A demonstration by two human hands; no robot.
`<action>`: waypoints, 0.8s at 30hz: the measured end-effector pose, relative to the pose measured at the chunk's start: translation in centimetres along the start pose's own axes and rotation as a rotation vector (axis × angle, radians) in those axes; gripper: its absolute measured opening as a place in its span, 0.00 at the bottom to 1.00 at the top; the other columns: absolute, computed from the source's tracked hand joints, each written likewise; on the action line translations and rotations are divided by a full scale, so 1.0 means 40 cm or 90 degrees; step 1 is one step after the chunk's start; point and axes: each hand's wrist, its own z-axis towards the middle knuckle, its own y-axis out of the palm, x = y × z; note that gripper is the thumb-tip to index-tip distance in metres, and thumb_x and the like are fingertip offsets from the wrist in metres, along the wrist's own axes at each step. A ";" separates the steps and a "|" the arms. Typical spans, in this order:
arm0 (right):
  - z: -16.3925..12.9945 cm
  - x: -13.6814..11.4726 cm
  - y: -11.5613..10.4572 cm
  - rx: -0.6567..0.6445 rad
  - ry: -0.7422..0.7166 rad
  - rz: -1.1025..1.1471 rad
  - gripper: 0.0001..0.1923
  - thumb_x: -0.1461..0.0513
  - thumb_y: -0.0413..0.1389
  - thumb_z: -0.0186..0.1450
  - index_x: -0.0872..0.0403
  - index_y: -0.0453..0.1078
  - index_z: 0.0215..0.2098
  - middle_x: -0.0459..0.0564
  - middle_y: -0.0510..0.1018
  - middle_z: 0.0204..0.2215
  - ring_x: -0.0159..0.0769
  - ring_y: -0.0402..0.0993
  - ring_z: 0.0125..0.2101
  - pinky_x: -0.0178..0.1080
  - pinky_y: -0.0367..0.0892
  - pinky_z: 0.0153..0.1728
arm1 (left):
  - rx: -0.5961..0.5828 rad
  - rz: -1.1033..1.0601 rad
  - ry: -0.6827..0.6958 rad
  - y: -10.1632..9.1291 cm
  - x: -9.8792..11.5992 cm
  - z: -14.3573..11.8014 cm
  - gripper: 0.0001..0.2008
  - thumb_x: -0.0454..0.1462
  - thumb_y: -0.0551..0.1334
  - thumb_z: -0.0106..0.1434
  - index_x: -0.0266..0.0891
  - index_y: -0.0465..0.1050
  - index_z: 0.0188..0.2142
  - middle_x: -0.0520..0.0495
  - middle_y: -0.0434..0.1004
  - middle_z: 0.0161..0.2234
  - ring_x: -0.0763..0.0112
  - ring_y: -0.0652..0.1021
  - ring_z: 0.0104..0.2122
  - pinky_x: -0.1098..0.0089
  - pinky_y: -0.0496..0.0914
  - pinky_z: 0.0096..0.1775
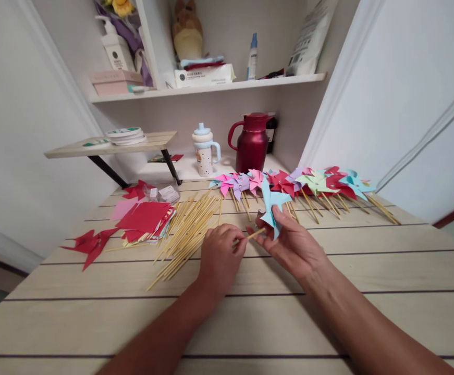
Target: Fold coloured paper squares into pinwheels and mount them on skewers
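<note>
My right hand (289,239) pinches a light blue paper pinwheel (273,202), held upright above the table. Between the thumb and fingers of my left hand (223,252) is a thin wooden stick (256,233), its far end reaching the back of the pinwheel. Whether stick and pinwheel are joined cannot be made out. Left of my left hand lies a loose pile of wooden sticks (189,229). Behind my right hand, a row of finished paper pinwheels on sticks (315,182) lies along the back of the table.
A stack of red paper squares (143,219) and a red paper pinwheel (91,245) lie at left, near a small clear bag (168,194). Behind stand a spotted cup (205,156) and a red jug (251,146). A small raised shelf (156,139) juts out at back left.
</note>
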 end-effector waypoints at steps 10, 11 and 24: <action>0.005 -0.009 -0.001 0.007 -0.004 0.044 0.13 0.64 0.71 0.52 0.53 0.72 0.31 0.41 0.77 0.25 0.31 0.75 0.28 0.45 0.78 0.40 | -0.135 -0.087 -0.092 -0.001 0.008 -0.009 0.17 0.36 0.59 0.67 0.36 0.67 0.55 0.42 0.78 0.45 0.60 0.76 0.45 0.59 0.69 0.48; 0.004 -0.011 -0.002 0.006 -0.006 0.047 0.13 0.64 0.71 0.52 0.53 0.72 0.31 0.41 0.77 0.24 0.31 0.75 0.28 0.46 0.78 0.41 | -0.153 -0.085 -0.088 -0.002 0.010 -0.008 0.16 0.36 0.58 0.68 0.36 0.68 0.54 0.41 0.78 0.46 0.60 0.76 0.46 0.58 0.69 0.48; -0.003 -0.016 -0.001 -0.002 -0.023 0.048 0.14 0.64 0.71 0.52 0.54 0.73 0.33 0.41 0.76 0.24 0.32 0.75 0.30 0.48 0.77 0.45 | -0.173 -0.185 -0.149 -0.013 0.014 -0.014 0.15 0.37 0.57 0.68 0.36 0.71 0.52 0.42 0.79 0.44 0.60 0.77 0.44 0.63 0.68 0.45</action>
